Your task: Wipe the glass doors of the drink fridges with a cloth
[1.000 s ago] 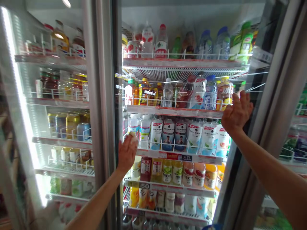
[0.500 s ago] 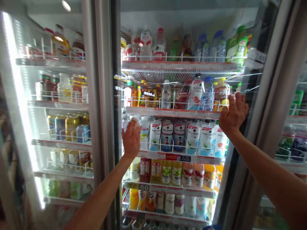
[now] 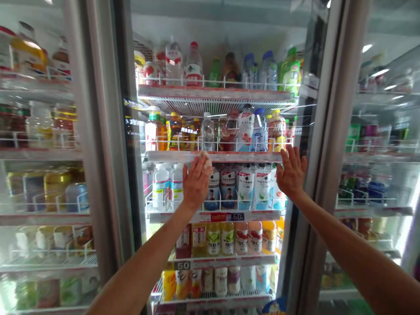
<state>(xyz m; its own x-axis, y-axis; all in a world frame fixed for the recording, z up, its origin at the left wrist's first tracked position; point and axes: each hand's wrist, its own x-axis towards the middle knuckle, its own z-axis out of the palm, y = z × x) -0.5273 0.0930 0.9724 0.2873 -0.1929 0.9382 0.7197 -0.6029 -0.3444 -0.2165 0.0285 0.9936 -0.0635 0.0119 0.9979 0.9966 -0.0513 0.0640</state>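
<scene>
My left hand (image 3: 196,183) is pressed nearly flat toward the glass door (image 3: 223,26), in front of the bottle shelf. A crumpled white cloth (image 3: 206,160) shows at its fingertips, mostly hidden under the fingers; it could also be a tissue. Farther right, my right hand (image 3: 292,171) lies against the same glass with its fingers spread, and it holds nothing. Behind the door, white drink bottles (image 3: 245,186) with green fruit labels stand between the two hands. Clear bottles (image 3: 161,187) are left of my left hand.
A metal door frame (image 3: 101,131) stands left of the pane and another frame (image 3: 323,144) right of it. Wire-fronted shelves (image 3: 210,91) hold drinks above and below my hands. A blue round item (image 3: 274,306) shows at the bottom edge. Neighbouring fridge doors flank both sides.
My view has shifted to the right. My left hand has moved right across the glass with the white cloth, nearer to my right hand. My right hand stays spread near the right frame.
</scene>
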